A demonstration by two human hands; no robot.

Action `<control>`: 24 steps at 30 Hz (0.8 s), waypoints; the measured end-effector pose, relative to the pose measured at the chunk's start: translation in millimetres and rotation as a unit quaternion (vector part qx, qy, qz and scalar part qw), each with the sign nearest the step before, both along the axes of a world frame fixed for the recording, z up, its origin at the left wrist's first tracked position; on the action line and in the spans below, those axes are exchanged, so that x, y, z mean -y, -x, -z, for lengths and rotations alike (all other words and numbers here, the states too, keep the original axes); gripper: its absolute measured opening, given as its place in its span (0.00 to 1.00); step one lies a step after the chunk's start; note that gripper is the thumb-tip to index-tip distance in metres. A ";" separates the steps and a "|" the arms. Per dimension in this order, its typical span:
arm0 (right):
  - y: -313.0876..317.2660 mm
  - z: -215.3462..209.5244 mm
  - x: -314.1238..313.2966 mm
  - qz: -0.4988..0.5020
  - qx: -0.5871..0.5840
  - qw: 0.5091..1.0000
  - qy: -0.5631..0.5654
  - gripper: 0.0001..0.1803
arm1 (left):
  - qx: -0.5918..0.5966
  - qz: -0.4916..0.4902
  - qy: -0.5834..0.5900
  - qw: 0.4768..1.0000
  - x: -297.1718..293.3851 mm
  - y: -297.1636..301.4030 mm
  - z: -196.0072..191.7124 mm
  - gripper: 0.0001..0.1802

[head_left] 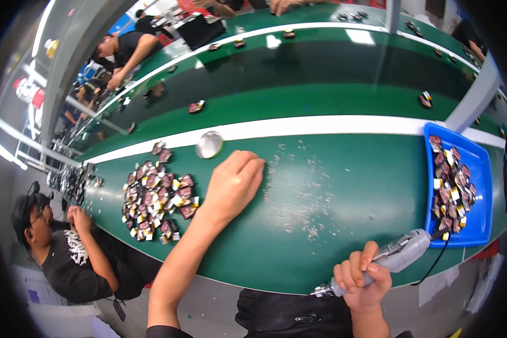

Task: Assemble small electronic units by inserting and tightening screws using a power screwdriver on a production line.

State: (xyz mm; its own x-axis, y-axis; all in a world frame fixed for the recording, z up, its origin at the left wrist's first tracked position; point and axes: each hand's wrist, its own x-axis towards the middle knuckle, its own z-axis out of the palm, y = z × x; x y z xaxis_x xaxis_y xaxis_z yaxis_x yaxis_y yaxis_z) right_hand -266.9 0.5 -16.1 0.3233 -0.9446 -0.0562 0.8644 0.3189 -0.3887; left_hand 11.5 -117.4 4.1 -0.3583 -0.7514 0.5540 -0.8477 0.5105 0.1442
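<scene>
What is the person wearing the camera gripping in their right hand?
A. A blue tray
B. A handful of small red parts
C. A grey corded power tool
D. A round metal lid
C: the right hand is wrapped around a grey corded power tool at the near table edge, while the blue tray and round metal lid lie untouched.

Small dark-red and yellow packets (155,197) lie heaped on the green desk (332,186) at nine o'clock, more filling a blue tray (481,169) at three o'clock.
</scene>
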 end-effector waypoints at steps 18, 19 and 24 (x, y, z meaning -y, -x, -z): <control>-18.3 -14.2 -4.1 0.077 -0.034 0.996 -0.010 0.08 | -0.517 -0.130 -0.245 0.810 -166.4 13.3 4.8 0.07; -21.4 -13.7 -3.2 0.071 -0.040 0.997 0.003 0.07 | -0.470 -0.145 -0.209 0.845 -160.1 5.8 8.1 0.06; -19.0 -4.3 -2.9 0.058 -0.061 0.995 0.046 0.06 | -0.377 -0.176 -0.099 0.904 -161.1 0.0 7.1 0.06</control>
